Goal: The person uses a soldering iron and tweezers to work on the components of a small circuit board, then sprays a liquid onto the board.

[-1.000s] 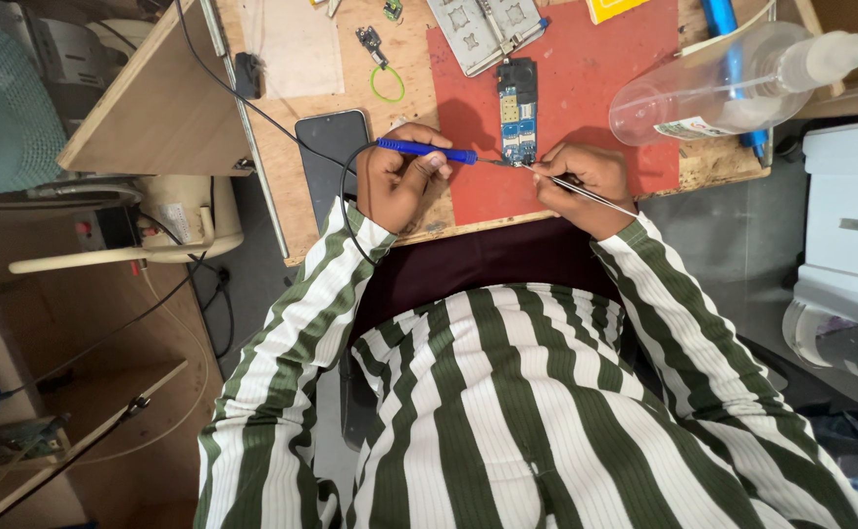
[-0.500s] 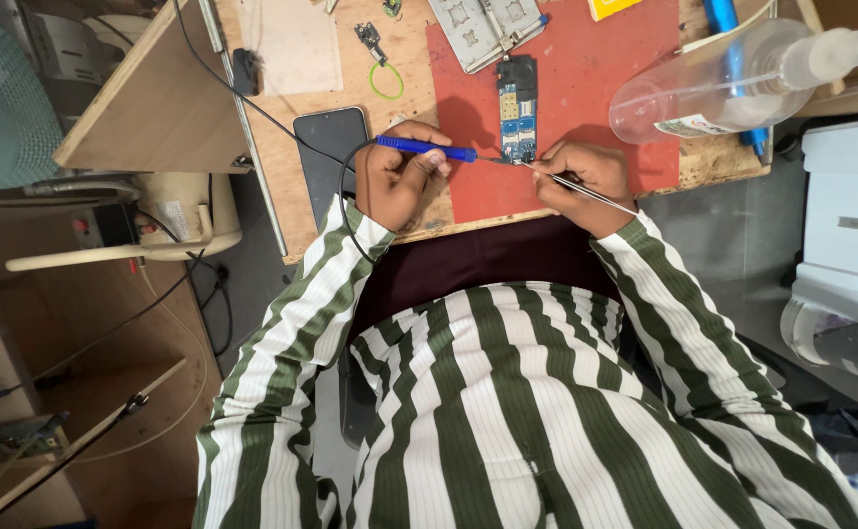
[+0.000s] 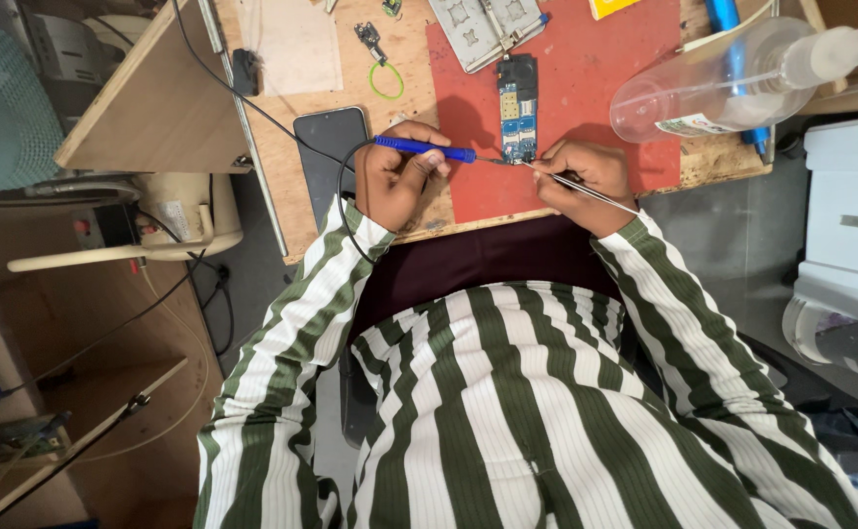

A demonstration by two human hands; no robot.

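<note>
Left hand (image 3: 399, 181) grips a blue-handled soldering iron (image 3: 427, 149), right hand (image 3: 586, 176) pinches a thin metal tweezer (image 3: 586, 188); both tips meet at the near end of the blue circuit board (image 3: 518, 108) on the red mat (image 3: 586, 88). Black phone (image 3: 326, 142) lies left of the left hand, clear spray bottle (image 3: 733, 78) far right, metal holder (image 3: 488, 24) beyond the board.

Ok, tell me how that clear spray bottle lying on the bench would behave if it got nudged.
The spray bottle lies on its side and its body looks round, so it would probably roll across the wooden bench rather than slide. It looks like thin clear plastic and mostly empty, so likely light and easily shoved. Its nozzle end overhangs the red mat, which might make it swing around.
</note>
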